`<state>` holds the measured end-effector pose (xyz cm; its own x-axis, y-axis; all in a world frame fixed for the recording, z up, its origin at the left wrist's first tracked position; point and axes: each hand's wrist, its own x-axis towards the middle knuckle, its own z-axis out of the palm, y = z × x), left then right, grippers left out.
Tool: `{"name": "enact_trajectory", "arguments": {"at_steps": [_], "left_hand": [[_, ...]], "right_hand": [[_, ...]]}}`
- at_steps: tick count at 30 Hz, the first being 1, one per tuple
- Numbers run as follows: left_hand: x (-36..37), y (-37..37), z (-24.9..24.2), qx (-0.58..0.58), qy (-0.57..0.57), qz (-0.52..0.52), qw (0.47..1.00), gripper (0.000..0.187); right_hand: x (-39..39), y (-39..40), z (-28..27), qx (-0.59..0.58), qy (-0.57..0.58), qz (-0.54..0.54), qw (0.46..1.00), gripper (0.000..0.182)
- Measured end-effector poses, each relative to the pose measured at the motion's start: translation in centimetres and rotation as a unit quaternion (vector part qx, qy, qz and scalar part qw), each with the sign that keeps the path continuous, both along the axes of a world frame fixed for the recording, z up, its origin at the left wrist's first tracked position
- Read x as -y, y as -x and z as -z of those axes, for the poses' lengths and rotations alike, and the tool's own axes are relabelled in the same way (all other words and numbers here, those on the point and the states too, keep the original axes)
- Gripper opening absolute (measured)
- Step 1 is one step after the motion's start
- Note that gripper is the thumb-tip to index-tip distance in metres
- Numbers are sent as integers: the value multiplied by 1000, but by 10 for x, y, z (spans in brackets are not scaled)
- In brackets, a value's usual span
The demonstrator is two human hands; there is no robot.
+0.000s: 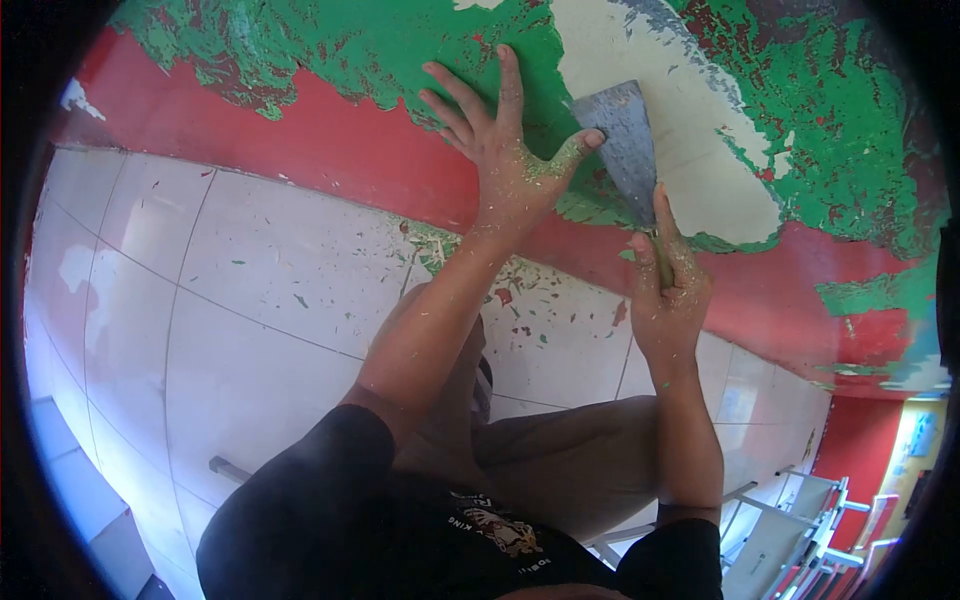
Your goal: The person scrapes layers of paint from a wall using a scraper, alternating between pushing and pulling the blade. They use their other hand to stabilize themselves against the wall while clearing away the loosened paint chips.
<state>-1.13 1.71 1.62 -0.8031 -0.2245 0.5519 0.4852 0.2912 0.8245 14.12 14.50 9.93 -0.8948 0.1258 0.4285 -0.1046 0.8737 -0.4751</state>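
My right hand [672,290] is wrapped round the handle of a paint scraper [622,140], its forefinger stretched along toward the blade. The wide grey blade points up and lies against the wall, at the border of green paint and a bare cream patch [690,150]. My left hand [515,150] rests with fingers spread on the green painted wall [380,50], its thumb touching or very near the blade's left edge. Green paint flakes cling to the left thumb and wrist.
Below the green runs a red wall band [350,140]. Paint flakes [520,300] are strewn over the white floor tiles [270,260]. A metal folding frame [790,530] stands at the lower right. My bent legs [570,450] are close to the wall.
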Motion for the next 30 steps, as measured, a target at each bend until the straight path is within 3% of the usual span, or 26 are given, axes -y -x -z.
{"name": "enact_trajectory", "arguments": {"at_steps": [7, 9, 13, 18, 22, 28, 30], "left_hand": [[-5, 5, 1, -4, -9, -8, 1000, 119], [-6, 4, 2, -3, -15, -11, 1000, 119], [1, -4, -4, 29, 11, 12, 999, 127], [2, -5, -5, 25, 10, 23, 999, 132], [3, -3, -3, 4, 21, 18, 1000, 133], [0, -2, -4, 10, 23, 11, 1000, 130], [-1, -3, -4, 11, 19, 12, 1000, 129]], "right_hand": [[3, 11, -1, -19, 59, -19, 998, 46], [18, 15, -15, 32, 123, -7, 992, 47], [-2, 7, -13, 11, 28, -17, 999, 47], [2, -4, -20, 77, 100, 38, 991, 49], [-2, -2, -15, 33, 65, 9, 997, 48], [5, -3, -15, 46, 98, 48, 993, 48], [8, -4, -22, 109, 175, 94, 974, 48]]}}
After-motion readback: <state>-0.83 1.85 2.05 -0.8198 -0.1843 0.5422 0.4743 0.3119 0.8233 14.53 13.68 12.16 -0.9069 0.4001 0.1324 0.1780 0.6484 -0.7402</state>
